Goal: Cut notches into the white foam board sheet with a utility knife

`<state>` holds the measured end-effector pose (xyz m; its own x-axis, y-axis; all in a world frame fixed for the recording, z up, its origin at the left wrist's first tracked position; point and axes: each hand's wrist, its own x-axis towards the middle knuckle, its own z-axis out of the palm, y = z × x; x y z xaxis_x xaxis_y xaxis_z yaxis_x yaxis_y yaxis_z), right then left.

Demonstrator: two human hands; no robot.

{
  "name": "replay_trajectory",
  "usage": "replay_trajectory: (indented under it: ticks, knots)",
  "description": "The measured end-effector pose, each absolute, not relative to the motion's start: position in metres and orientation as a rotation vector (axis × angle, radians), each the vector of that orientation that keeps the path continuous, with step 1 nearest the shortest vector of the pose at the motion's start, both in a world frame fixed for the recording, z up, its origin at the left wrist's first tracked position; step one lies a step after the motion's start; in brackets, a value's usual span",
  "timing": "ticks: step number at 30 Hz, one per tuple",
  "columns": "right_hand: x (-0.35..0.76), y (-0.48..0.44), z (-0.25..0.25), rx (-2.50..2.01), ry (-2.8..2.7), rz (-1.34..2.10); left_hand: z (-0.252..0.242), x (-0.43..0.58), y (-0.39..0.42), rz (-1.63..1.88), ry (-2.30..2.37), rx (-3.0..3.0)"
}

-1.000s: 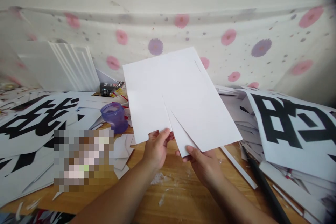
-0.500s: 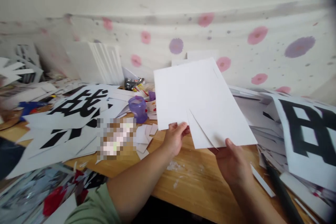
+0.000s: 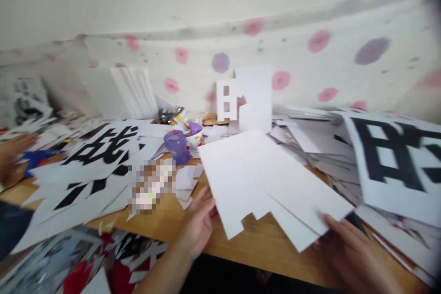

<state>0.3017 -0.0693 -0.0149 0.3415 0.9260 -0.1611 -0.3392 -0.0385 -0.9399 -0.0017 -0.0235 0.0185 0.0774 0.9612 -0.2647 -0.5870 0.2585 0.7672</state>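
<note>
A large white foam sheet [image 3: 265,179] with cuts along its near edge lies tilted low over the wooden table [image 3: 255,248]. My left hand [image 3: 200,223] grips its near left edge, thumb on top. My right hand [image 3: 347,248], blurred by motion, holds the sheet's near right corner. Both hands are closed on the sheet.
A purple cup [image 3: 176,145] and a small bowl [image 3: 195,134] stand behind the sheet. A cut white board [image 3: 244,96] leans on the flowered wall. Printed black-character sheets [image 3: 392,161] pile up right and left [image 3: 96,156]. Another person's hand [image 3: 12,154] shows at far left.
The sheet has come down from upright in front of me to nearly flat over the table. My hands have spread apart along its near edge. The view has swung left.
</note>
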Motion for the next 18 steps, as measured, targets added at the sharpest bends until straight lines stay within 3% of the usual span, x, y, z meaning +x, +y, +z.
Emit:
replay_trajectory:
  ticks: [5, 10, 13, 15, 18]
  knots:
    - [0.306, -0.072, -0.013, -1.342, -0.645, 1.066, 0.006, -0.014, -0.024, 1.258, 1.109, 0.59]
    - [0.364, -0.093, -0.023, -1.99, -1.091, 0.119, -0.004, -0.014, -0.031, 1.151, 1.251, 0.821]
    - [0.39, -0.096, -0.022, -2.094, -1.486, -0.32, -0.002, -0.017, -0.033, 1.034, 1.477, 1.188]
    - [0.398, -0.092, -0.022, -2.163, -1.655, -0.495, 0.0, -0.022, -0.034, 1.016, 1.639, 1.518]
    - [0.406, -0.087, -0.027, -2.273, -1.789, -0.421, 0.005, -0.026, -0.037, 1.041, 1.668, 2.036]
